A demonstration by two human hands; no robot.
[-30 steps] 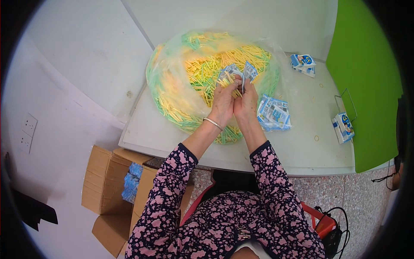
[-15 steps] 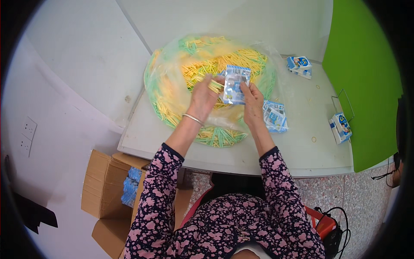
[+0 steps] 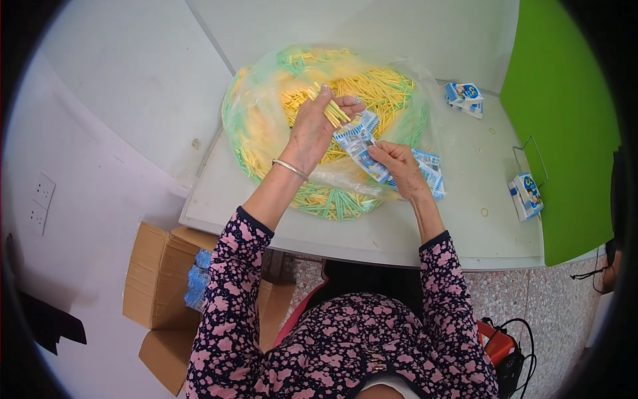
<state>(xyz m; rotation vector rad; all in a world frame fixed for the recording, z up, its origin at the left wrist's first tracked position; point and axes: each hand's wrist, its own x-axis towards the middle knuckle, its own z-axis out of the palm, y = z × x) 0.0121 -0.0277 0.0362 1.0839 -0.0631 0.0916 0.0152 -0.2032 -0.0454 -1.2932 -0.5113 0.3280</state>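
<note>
My left hand is closed round a small bundle of thin yellow and green sticks, its fingers partly curled over the open bag. Between the thumb and fingers of my right hand is a blue-and-white packet, tilted, its upper end close to the bundle. A second packet seems to lie behind it, but the overlap makes this hard to tell. Under both hands spreads a large clear plastic bag full of loose yellow and green sticks. More packets lie beside my right wrist.
Stacked packets lie at the table's back right. Another bundle of packets rests by a wire stand against the green panel. Rubber bands are scattered on the table. A cardboard box with blue packets stands below left.
My right hand has moved down and right, and the upright packet now leans left. My left hand has turned and lifted slightly, showing more of the sticks it holds.
</note>
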